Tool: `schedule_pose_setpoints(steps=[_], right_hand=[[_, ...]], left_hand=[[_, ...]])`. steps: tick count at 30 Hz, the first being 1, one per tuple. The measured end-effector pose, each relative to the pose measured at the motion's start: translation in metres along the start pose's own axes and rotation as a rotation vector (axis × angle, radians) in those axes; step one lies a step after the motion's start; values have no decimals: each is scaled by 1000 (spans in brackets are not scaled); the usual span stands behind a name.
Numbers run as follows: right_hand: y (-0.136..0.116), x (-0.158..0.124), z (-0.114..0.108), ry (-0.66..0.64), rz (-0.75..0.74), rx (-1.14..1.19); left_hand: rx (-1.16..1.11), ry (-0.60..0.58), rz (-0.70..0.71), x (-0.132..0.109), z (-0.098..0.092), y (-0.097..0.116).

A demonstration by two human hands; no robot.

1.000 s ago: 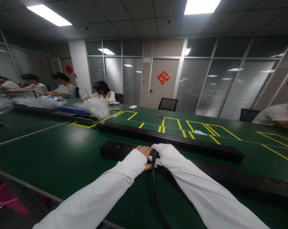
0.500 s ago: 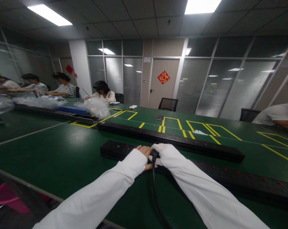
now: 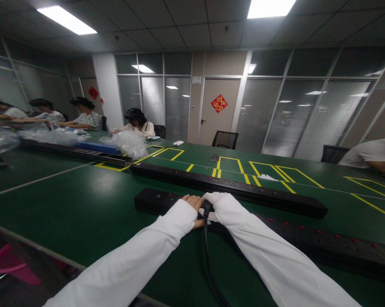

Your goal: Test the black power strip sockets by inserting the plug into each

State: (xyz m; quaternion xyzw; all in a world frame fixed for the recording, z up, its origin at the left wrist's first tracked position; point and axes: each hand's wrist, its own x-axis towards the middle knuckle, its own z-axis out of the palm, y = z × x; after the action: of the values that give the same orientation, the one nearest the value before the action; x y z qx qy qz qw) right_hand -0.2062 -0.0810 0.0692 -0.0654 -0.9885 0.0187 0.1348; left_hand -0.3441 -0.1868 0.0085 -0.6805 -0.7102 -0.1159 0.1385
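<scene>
A long black power strip with red lights lies on the green table, passing beneath both hands. My left hand, ungloved, wraps over the strip, its fingers on top and the thumb along the near side. Right beside it, my right hand, in a white glove, is closed around a black plug held against the strip. Whether the pins are inside a socket is hidden. From the plug a black cord hangs down towards me. Another black power strip lies just beyond, roughly parallel.
Clear plastic wrapping and a blue box lie at the far left among dark metal rails. Yellow tape marks the table. A pink basin stands below the near edge. Several people sit around the table.
</scene>
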Motion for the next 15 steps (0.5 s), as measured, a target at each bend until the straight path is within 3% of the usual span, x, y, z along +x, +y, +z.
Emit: schedule_pose_setpoints(steps=[15], right_hand=[[2, 1, 5, 24, -12, -12]], left_hand=[[-19, -31, -1, 1, 1, -2]])
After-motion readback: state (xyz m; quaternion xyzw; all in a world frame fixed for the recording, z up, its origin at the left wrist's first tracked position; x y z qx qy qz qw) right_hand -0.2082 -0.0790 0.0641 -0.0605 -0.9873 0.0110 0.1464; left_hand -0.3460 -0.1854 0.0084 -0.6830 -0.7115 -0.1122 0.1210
